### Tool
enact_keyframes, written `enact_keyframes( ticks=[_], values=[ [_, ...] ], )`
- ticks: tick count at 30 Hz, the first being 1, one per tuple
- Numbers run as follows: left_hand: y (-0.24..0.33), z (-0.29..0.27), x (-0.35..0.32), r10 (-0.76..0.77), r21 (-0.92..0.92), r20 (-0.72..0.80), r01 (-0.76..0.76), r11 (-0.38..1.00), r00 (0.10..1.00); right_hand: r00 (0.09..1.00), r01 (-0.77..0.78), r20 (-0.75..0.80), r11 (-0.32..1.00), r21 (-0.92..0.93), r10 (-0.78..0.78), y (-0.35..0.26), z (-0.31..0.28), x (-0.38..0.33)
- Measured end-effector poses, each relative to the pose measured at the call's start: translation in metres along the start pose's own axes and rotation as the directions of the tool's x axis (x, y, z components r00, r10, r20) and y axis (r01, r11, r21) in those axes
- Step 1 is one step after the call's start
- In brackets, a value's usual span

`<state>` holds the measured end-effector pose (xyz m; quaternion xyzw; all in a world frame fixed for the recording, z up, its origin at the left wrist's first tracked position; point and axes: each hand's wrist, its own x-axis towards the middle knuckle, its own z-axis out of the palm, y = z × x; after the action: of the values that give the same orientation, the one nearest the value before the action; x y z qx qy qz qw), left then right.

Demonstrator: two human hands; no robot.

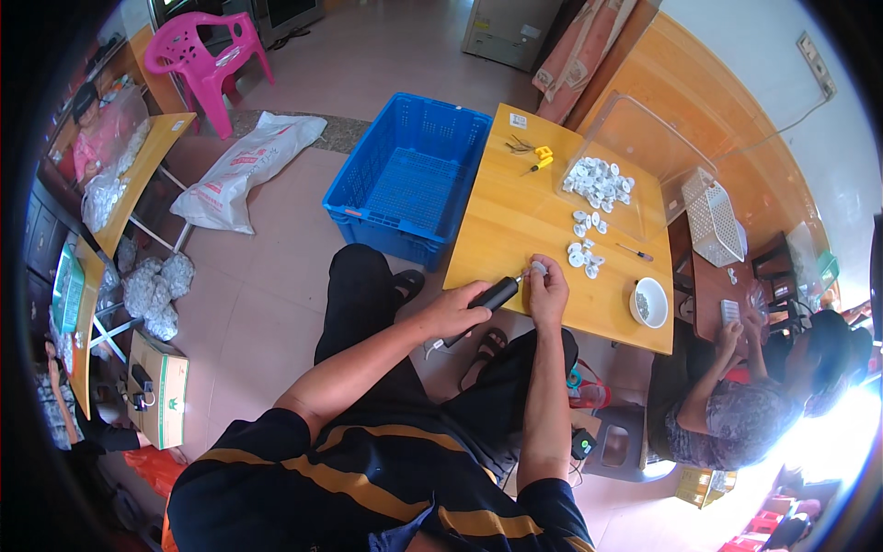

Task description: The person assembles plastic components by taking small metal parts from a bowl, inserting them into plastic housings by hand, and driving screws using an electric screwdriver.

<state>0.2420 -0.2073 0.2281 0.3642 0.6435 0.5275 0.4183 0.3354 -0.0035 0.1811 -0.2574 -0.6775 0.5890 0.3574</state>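
Observation:
In my left hand (451, 313) is a black electric screwdriver (498, 294), the fingers wrapped round its body. Its bit points right, at a small round white plastic part (539, 268) pinched in the fingers of my right hand (550, 293). Both hands meet over the near edge of the yellow wooden table (487, 216); whether the bit touches the part is too small to tell. Just beyond lie two small groups of similar white parts (583, 258). A white bowl (660, 311) with small grey pieces stands to the right of my right hand.
A clear plastic bin (635, 221) holds a heap of white parts (600, 182). A thin screwdriver (635, 251) and yellow-handled tools (543, 162) lie on the table. At its left stands a blue crate (368, 225). Another person (736, 405) sits at the right, holding something white.

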Motion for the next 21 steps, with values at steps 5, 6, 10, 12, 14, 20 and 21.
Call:
enact_keyframes(
  ticks=[5,6,10,12,14,20,21],
  values=[
    [-0.002,0.0,0.001,-0.009,-0.005,0.012,0.009,1.0,1.0,1.0,-0.007,-0.008,1.0,-0.019,0.006,0.003,-0.001,0.0],
    [-0.003,0.0,0.002,-0.001,-0.008,0.011,0.001,1.0,1.0,1.0,0.003,-0.009,1.0,-0.011,-0.003,0.003,0.0,0.001],
    [-0.008,-0.001,0.004,0.02,-0.01,0.008,-0.02,1.0,1.0,1.0,0.015,-0.001,1.0,0.014,-0.015,0.004,0.0,0.001],
    [-0.009,-0.001,0.005,0.016,-0.015,0.008,-0.016,1.0,1.0,1.0,0.016,0.0,1.0,0.0,-0.016,0.004,0.0,0.002],
    [-0.01,0.0,0.006,0.02,-0.008,0.007,-0.019,1.0,1.0,1.0,0.019,0.0,1.0,-0.013,-0.019,0.003,0.0,0.002],
    [-0.009,0.0,0.005,-0.004,-0.027,0.01,0.004,1.0,1.0,1.0,0.022,0.003,0.999,-0.044,-0.021,0.002,0.0,-0.001],
    [-0.008,0.0,0.005,-0.017,-0.038,0.012,0.017,0.999,1.0,1.0,0.019,0.006,0.999,-0.043,-0.019,0.003,0.0,-0.001]
  ],
)
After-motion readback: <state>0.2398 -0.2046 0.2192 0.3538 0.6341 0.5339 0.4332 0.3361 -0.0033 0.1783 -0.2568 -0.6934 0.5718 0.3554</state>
